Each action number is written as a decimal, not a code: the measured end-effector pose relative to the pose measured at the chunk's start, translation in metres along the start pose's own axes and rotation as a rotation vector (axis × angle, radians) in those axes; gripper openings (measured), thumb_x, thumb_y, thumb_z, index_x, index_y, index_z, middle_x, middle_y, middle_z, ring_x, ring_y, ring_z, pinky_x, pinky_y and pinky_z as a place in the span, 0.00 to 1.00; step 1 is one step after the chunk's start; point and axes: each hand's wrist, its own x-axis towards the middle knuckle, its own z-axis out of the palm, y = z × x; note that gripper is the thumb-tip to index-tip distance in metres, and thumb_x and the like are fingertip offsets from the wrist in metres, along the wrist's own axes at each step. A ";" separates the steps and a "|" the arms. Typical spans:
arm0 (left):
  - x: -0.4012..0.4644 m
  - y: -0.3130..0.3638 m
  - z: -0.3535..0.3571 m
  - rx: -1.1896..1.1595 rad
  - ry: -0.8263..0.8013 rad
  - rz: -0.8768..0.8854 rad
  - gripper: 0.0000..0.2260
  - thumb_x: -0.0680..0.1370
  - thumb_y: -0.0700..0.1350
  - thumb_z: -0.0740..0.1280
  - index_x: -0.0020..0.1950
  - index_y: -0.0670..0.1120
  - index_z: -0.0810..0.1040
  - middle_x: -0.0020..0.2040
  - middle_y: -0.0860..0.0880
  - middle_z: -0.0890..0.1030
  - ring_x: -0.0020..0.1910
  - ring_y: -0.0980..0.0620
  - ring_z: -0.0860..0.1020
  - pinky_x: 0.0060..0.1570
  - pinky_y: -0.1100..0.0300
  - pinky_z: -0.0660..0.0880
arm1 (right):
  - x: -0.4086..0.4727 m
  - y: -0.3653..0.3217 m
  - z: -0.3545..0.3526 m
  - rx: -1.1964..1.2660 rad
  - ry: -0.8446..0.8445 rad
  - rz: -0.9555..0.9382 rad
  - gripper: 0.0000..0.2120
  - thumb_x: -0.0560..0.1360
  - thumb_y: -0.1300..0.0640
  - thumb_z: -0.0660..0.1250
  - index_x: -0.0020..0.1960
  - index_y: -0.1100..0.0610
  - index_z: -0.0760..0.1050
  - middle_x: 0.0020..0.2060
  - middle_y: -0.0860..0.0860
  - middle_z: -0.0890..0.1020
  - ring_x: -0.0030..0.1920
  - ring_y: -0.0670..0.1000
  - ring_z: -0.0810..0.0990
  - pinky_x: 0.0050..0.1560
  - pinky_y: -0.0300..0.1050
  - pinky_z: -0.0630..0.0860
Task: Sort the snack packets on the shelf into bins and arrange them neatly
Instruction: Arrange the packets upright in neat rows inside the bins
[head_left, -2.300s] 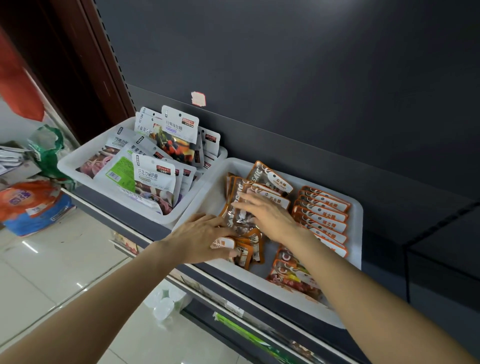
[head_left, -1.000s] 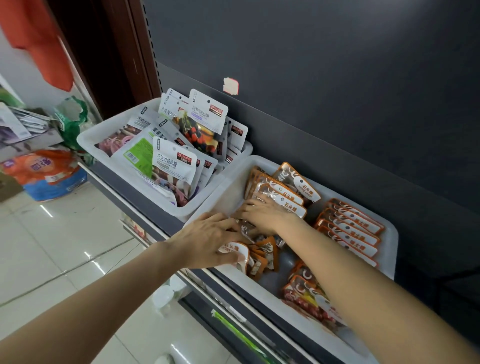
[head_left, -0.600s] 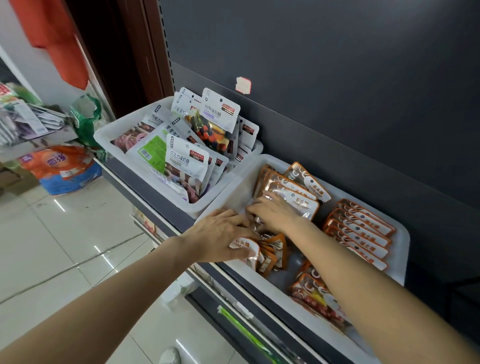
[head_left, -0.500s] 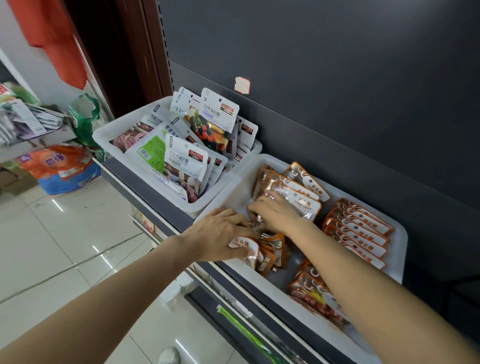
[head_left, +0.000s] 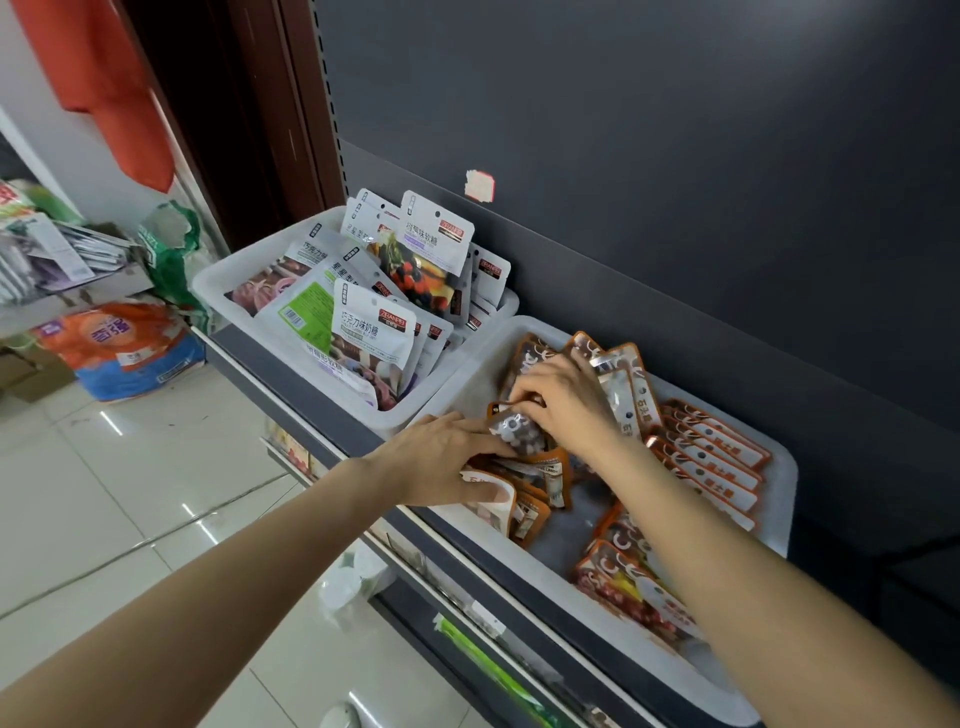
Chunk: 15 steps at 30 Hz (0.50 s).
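A shop: white bins (head_left: 779, 467) of packaged snack packets (head_left: 374, 332) sit on a dark retail shelf (head_left: 519, 613).

We see bright, even light; white glare streaks the glossy floor tiles (head_left: 130, 493). Wide-angle distortion bends the edges, and the left-side clutter looks blurred.

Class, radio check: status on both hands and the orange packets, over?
Left hand gripping front packet stack. Right hand pinching one orange packet in right bin. Nothing blocking.
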 end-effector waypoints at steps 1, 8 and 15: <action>0.001 0.001 -0.001 -0.021 0.018 -0.001 0.23 0.77 0.60 0.61 0.71 0.58 0.66 0.68 0.55 0.70 0.64 0.52 0.67 0.63 0.55 0.63 | 0.001 -0.002 -0.003 0.014 -0.002 0.007 0.04 0.75 0.52 0.67 0.48 0.49 0.80 0.51 0.46 0.80 0.60 0.48 0.72 0.73 0.49 0.48; 0.017 0.004 -0.002 -0.359 0.341 -0.233 0.09 0.78 0.52 0.63 0.53 0.50 0.66 0.55 0.49 0.76 0.51 0.53 0.76 0.47 0.63 0.74 | -0.005 -0.009 -0.011 0.297 0.189 0.134 0.04 0.75 0.58 0.67 0.47 0.55 0.80 0.45 0.47 0.78 0.50 0.48 0.74 0.55 0.44 0.68; 0.039 0.010 -0.018 -0.100 0.432 -0.371 0.11 0.79 0.46 0.64 0.60 0.47 0.73 0.59 0.45 0.73 0.55 0.48 0.74 0.51 0.56 0.75 | -0.015 -0.009 -0.010 0.188 0.141 0.111 0.07 0.74 0.57 0.69 0.51 0.56 0.81 0.50 0.50 0.82 0.55 0.51 0.75 0.58 0.51 0.71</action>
